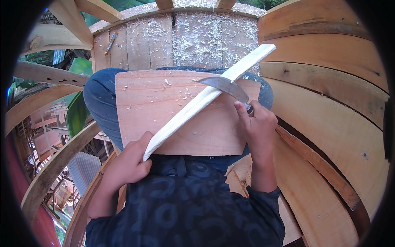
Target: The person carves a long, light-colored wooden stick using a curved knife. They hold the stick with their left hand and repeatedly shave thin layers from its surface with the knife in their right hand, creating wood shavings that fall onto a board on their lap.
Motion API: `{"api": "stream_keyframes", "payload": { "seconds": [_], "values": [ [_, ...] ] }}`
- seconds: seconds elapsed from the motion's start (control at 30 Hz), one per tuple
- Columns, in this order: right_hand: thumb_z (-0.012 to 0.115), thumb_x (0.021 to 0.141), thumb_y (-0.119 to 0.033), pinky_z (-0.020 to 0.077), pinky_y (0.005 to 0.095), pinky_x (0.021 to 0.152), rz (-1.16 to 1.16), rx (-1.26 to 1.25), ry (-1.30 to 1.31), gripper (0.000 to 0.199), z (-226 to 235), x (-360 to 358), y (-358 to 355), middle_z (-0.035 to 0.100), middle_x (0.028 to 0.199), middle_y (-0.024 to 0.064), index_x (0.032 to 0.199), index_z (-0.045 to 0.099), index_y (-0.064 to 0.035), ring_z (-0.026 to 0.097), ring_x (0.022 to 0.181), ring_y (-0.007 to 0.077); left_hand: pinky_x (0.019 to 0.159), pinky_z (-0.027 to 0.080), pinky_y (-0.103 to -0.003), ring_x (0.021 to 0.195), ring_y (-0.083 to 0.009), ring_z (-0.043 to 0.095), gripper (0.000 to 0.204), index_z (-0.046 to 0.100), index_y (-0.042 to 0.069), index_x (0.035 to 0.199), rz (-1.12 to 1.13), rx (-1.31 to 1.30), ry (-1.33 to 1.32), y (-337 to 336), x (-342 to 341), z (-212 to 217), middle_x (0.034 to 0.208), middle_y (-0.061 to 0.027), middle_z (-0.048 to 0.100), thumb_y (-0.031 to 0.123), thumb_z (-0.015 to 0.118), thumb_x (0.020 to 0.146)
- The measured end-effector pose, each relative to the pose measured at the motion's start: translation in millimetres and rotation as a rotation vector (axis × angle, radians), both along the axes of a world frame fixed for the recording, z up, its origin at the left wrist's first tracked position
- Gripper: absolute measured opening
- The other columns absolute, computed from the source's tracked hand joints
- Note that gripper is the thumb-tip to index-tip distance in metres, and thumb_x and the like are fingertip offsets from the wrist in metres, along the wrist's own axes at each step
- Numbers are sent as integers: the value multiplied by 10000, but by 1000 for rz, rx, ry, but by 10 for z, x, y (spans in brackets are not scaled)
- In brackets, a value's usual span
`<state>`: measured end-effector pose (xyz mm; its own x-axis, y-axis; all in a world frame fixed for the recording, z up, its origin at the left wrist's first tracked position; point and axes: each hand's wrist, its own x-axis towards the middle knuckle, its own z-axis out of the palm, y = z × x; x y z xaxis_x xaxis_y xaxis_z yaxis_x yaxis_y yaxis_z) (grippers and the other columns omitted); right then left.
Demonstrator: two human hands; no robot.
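Observation:
A long pale wooden stick (185, 113) slants from lower left to upper right over a flat wooden board (142, 99) that lies across my lap. My left hand (132, 159) is closed round the stick's near end, by the board's lower left edge. In my right hand (259, 121) is a curved knife (226, 86), its dark handle mostly hidden by my fingers. The blade crosses the top of the stick in its upper half, with its tip pointing left. A few curled shavings (167, 82) lie on the board.
Wood shavings (197, 41) cover much of the plank floor (138, 45) ahead. A small colourful wrapper-like strip (110, 42) lies at the far left of it. Plank walls (317, 99) rise close on my right. Open wooden framing (61, 164) stands at left, with leaves (78, 115) beyond.

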<state>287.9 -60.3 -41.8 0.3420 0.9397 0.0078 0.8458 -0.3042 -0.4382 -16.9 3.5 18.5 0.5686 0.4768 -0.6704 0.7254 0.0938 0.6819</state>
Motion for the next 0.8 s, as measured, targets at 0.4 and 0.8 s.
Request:
{"api": "stream_keyframes", "payload": {
  "seconds": [0.4,0.8],
  "values": [
    [726,823,-463,394,365,423,84,-44,140,481,69,-246,-20,508,491,95,622,545,-65,532,431,274,644,408,-482,741,-499,532,372,425,8,1035,14,-5,-32,-23,-76,-5,713,-269,519,5,498,671],
    [652,883,-477,428,401,456,73,-71,28,482,153,-206,-47,533,515,114,674,547,-56,581,483,307,743,408,-560,826,-530,545,346,398,-24,1044,-34,-22,-29,-2,-64,-42,783,-327,556,12,497,714]
  ]
}}
